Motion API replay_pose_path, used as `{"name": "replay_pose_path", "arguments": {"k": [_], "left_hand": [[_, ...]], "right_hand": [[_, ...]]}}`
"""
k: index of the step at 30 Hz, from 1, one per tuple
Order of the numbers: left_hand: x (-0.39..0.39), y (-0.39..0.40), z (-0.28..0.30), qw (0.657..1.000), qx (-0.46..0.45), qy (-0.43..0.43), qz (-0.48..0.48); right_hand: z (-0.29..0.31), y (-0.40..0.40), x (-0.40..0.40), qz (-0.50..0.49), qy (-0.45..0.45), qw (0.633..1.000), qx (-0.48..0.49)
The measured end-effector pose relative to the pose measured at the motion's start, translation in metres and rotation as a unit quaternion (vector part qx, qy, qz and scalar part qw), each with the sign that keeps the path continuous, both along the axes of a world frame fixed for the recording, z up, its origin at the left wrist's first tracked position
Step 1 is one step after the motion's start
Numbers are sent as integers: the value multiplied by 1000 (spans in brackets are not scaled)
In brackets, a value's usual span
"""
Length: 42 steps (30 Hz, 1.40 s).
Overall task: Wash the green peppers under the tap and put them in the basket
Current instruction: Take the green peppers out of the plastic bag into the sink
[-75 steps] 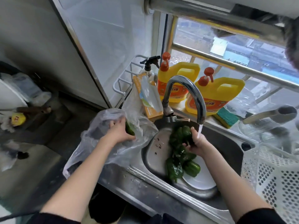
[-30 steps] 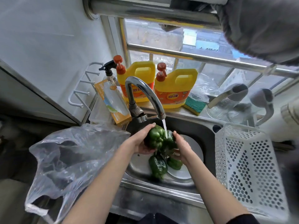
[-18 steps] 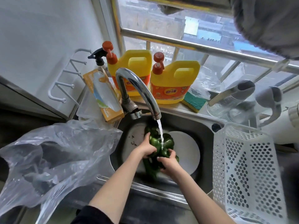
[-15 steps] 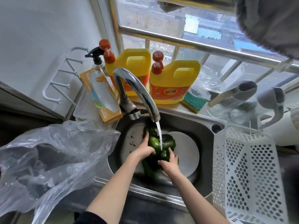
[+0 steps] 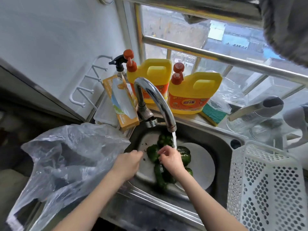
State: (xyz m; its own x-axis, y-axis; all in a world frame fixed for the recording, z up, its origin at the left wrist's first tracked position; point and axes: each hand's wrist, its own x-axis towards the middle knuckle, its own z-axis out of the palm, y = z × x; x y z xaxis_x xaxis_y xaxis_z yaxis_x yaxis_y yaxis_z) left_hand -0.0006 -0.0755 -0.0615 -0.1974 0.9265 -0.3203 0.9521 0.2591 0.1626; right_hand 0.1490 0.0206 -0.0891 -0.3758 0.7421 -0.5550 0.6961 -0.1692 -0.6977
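Note:
Several dark green peppers (image 5: 184, 155) lie in a heap in the steel sink (image 5: 221, 135), partly on a white plate (image 5: 201, 165). Water runs from the curved tap (image 5: 155, 97) onto the heap. My right hand (image 5: 172, 160) rests on top of the heap just left of the stream, fingers curled on a green pepper (image 5: 152, 154). My left hand (image 5: 128, 162) hovers at the sink's left side, a little apart from the peppers, fingers loosely bent and holding nothing. The white perforated basket (image 5: 266, 189) stands to the right of the sink.
A crumpled clear plastic bag (image 5: 66, 155) lies on the counter left of the sink. Behind the tap stand two yellow detergent jugs (image 5: 195, 92), a spray bottle (image 5: 118, 65), an orange box (image 5: 121, 104) and a green sponge (image 5: 214, 114). Glass jugs (image 5: 256, 117) sit at the back right.
My left hand has let go of the peppers and drawn back to the left. My right hand has shifted up onto the heap, closer to the water stream.

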Motion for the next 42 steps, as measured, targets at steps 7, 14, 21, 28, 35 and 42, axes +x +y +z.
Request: {"name": "replay_pose_path", "arguments": {"k": [7, 14, 21, 28, 35, 42], "left_hand": [[-33, -80, 14, 989, -23, 123, 83], [-84, -81, 26, 997, -60, 16, 49], [-75, -171, 20, 957, 266, 109, -43], [-81, -191, 30, 913, -34, 68, 401], [-102, -121, 20, 948, -21, -57, 312], [-117, -77, 12, 962, 45, -73, 259]], "right_hand": [[49, -48, -82, 323, 176, 927, 72], [29, -65, -168, 520, -10, 821, 237], [3, -52, -161, 436, -153, 837, 294], [14, -49, -171, 399, -140, 870, 254], [32, -65, -169, 370, 95, 912, 152], [53, -80, -190, 238, 282, 924, 103]]}}
